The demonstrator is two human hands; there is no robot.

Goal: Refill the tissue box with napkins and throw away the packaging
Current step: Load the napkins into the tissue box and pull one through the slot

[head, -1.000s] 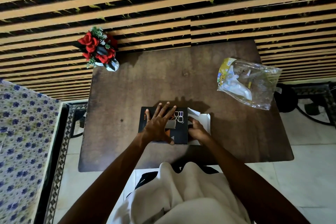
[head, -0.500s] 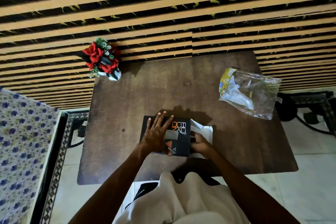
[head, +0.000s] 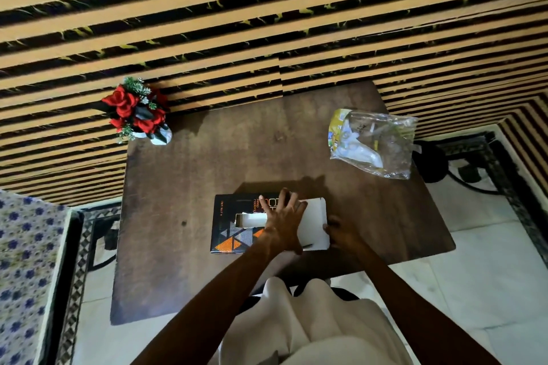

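A black rectangular cardboard tissue box with orange and grey triangles (head: pixel 237 224) is lying flat near the front edge of the dark brown wooden table (head: pixel 207 163), its long axis running left to right across the person's body, and white napkin is showing through the slot in its top. The left hand (head: pixel 281 221) is resting palm down on the right half of the box with its fingers spread, pressing rather than gripping anything. The white end flap (head: pixel 314 222) is sticking out from the box's right end, and the right hand (head: pixel 341 235) is sitting just beside that flap, touching its near corner; its fingers are curled under, so whether they are pinching the flap cannot be told. Closing the box looks like the step in hand, and it turns on that flap lying directly between the two hands, with the right hand the nearer one to fold it in leftward while the left is steadying the box. The crumpled clear plastic wrapper with a yellow printed edge (head: pixel 373 144) is lying well apart toward the far right corner, on the right hand's side, not yet thrown away. A bunch of red artificial roses in a small white vase (head: pixel 138 111) is standing at the far left corner, clear of any reach.
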